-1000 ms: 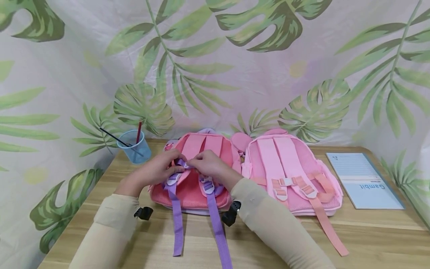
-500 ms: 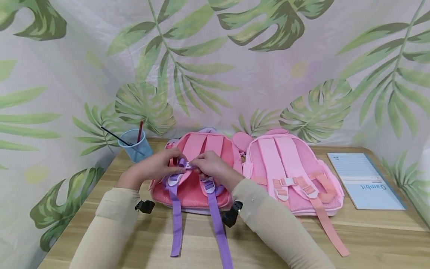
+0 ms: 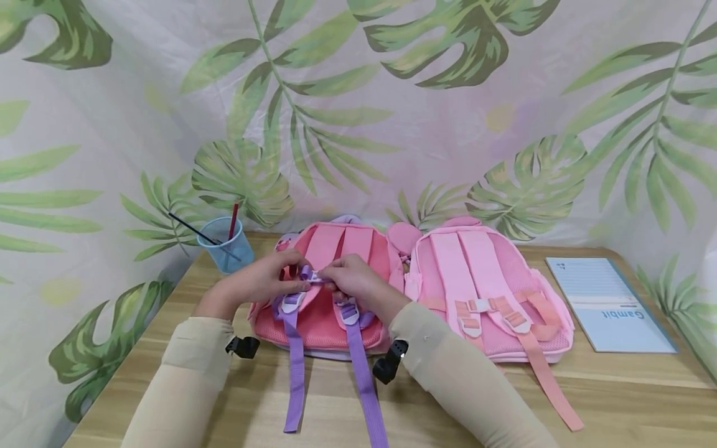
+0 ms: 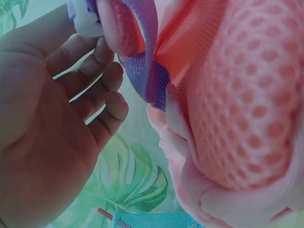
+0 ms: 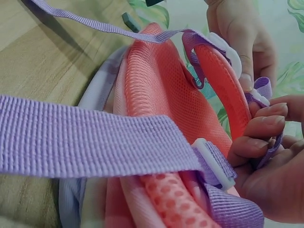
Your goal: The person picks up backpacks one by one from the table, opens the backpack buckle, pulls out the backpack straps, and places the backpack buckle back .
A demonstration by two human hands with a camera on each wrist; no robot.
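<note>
From my remote post, I see two bare hands at work on the straps of a coral backpack (image 3: 325, 326), which sits on the wooden table (image 3: 327, 398) with its back panel turned toward the wearer. The left hand (image 3: 263, 277) holds a purple band (image 5: 266, 85) beside a small white buckle (image 3: 313, 277) between thumb and forefinger; its other fingers are loosely bent and spread in my left wrist view. The right hand (image 3: 358, 278) meets it just across the buckle, fingers curled and closed around the purple band, with almost no gap. I cannot tell whether the buckle is fastened. Below the hands, two purple straps (image 3: 365, 386) hang from white strap adjusters (image 3: 349, 312) and trail over the table toward the wearer. Just beside the coral bag, on the right hand's side, a pale pink backpack (image 3: 515, 261) shows its own back, a salmon strap (image 3: 551, 386) reaching over the table's near part. Beyond it lies a notebook (image 3: 613, 305) marked "Gambit", upside down to me. On the opposite side, a blue mesh cup (image 3: 226, 252) holds a red and a dark stick. A leaf-print cloth (image 3: 330, 93) hangs behind.
</note>
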